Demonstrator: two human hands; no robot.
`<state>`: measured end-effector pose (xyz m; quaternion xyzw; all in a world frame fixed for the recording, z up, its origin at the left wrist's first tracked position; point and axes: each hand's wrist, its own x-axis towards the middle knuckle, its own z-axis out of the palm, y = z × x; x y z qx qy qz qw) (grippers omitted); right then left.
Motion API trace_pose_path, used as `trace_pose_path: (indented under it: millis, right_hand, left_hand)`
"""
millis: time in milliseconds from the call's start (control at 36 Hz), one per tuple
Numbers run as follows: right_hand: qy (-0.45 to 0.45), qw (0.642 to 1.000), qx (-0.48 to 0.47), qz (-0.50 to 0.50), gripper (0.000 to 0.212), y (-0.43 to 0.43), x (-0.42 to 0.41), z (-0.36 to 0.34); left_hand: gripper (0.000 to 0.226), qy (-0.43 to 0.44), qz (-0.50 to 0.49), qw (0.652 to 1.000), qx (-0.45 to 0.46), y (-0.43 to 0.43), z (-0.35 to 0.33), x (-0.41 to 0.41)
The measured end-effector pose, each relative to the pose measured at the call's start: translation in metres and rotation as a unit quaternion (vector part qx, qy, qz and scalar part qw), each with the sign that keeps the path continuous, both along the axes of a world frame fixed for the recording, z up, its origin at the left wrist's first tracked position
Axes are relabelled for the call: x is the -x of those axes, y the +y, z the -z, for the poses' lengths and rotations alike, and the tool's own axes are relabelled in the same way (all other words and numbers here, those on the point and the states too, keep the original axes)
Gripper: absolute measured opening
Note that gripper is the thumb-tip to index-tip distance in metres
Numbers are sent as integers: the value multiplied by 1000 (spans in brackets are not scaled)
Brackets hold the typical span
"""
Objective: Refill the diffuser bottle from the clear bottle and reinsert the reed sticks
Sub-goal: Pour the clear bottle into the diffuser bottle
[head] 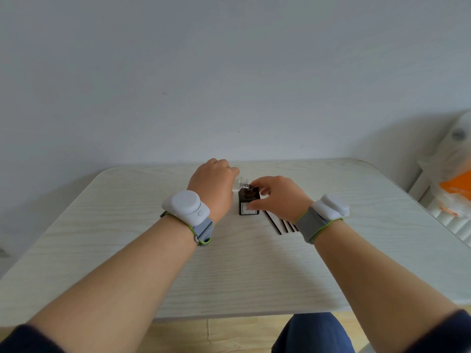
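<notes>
Here left hand [212, 184] tips clear bottle [243, 183] over diffuser bottle [249, 203], right hand [276, 196] gripping it.

Both hands are crowding the far middle of the table [127, 250]: the left hand [212, 184] is tipping the clear bottle [243, 183] over the diffuser bottle [249, 203], while the right hand [276, 197] is blocking its right side. The reed sticks [280, 224] are lying just right of it, under the right wrist. Wide bare tabletop is lying open to the left, right and near edge.
</notes>
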<state>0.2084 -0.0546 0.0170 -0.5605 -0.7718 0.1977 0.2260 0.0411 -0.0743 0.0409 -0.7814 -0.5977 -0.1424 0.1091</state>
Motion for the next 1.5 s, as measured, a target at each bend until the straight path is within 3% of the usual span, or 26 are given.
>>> trace_pose_path:
  millis: [1500]
  right_hand:
    - [2, 1000, 6, -5, 49, 3, -1, 1]
  left_hand:
    - [33, 31, 16, 999, -12, 1, -4, -1]
